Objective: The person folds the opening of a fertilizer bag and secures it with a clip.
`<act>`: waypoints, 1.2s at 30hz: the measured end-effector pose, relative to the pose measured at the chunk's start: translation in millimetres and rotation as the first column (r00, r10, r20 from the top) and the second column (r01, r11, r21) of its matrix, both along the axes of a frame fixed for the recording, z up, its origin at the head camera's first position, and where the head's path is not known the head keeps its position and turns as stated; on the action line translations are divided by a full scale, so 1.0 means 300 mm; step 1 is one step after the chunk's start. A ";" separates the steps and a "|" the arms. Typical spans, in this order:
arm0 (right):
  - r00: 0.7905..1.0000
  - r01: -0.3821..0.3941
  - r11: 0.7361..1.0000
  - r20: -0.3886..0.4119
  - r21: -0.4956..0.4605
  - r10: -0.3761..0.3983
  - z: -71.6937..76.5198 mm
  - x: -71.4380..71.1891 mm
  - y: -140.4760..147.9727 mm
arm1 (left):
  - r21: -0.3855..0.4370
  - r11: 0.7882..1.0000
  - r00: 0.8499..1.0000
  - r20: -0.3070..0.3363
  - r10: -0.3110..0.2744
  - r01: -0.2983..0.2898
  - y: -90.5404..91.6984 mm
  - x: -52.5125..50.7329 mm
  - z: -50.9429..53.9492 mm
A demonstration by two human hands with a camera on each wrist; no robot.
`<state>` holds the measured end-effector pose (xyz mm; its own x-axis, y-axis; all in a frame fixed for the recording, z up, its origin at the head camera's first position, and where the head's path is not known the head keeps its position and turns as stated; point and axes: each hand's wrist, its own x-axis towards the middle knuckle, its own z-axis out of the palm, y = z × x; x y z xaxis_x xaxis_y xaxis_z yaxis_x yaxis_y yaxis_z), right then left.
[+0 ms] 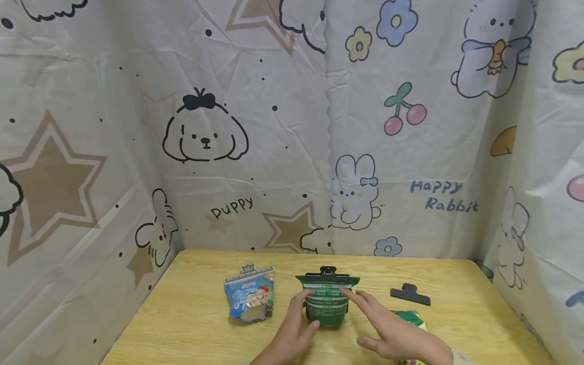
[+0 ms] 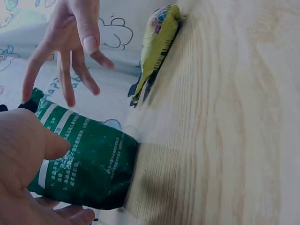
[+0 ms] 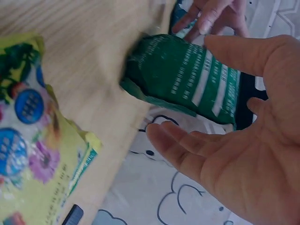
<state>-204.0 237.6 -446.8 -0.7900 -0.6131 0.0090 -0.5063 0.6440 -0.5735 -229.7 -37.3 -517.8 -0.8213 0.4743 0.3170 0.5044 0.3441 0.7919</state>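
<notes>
A green bag [image 1: 326, 306] with white print stands upright, a black clip [image 1: 328, 272] across its top edge. My left hand [image 1: 292, 329] is at the bag's left side, fingers loosely bent; in the left wrist view the thumb of this hand [image 2: 28, 154] overlaps the green bag [image 2: 93, 159], and contact is unclear. On the other side my right hand [image 1: 392, 327] has its fingers extended, the index fingertip near the bag's upper right. The right wrist view shows this hand [image 3: 243, 136] spread around the green bag [image 3: 173, 75], with a gap at the palm.
A blue bag [image 1: 251, 299] with a clip [image 1: 248, 272] on top stands at left. A loose black clip [image 1: 410, 294] lies at right. A yellow and green bag [image 3: 33, 140] is partly behind my right arm in the head view. Patterned cloth [image 1: 274, 126] surrounds the wooden table [image 1: 182, 314].
</notes>
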 end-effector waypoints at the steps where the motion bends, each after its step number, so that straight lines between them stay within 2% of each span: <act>1: 1.000 -0.009 1.000 0.008 0.004 0.009 -0.005 -0.003 -0.003 | -0.011 1.000 1.000 -0.016 0.007 -0.007 0.001 0.002 -0.002; 5: 1.000 -0.022 1.000 0.019 0.002 0.022 -0.025 -0.008 -0.015 | -0.024 0.999 0.998 -0.049 0.028 -0.029 0.004 0.009 0.000; 14: 0.998 -0.021 0.999 0.063 -0.032 0.023 -0.047 -0.013 -0.014 | -0.043 0.999 0.997 -0.066 0.030 -0.033 0.015 0.020 -0.006; 19: 0.999 -0.032 0.999 0.033 -0.042 0.033 -0.062 -0.028 -0.015 | -0.047 0.997 0.994 -0.098 0.055 -0.060 0.016 0.017 -0.004; 28: 0.999 -0.038 0.997 0.028 -0.072 0.040 -0.068 -0.043 -0.021 | -0.023 0.998 0.997 -0.060 0.055 -0.057 0.010 0.009 -0.009; 36: 0.998 -0.020 0.998 -0.056 -0.056 0.016 -0.055 -0.066 -0.036 | -0.033 0.995 0.994 -0.068 0.091 -0.093 0.018 -0.011 -0.012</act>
<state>-223.8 226.9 -463.4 -0.7762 -0.6244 0.0875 -0.5494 0.6017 -0.5798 -233.1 -31.8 -521.6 -0.8395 0.4099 0.3567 0.5206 0.4191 0.7439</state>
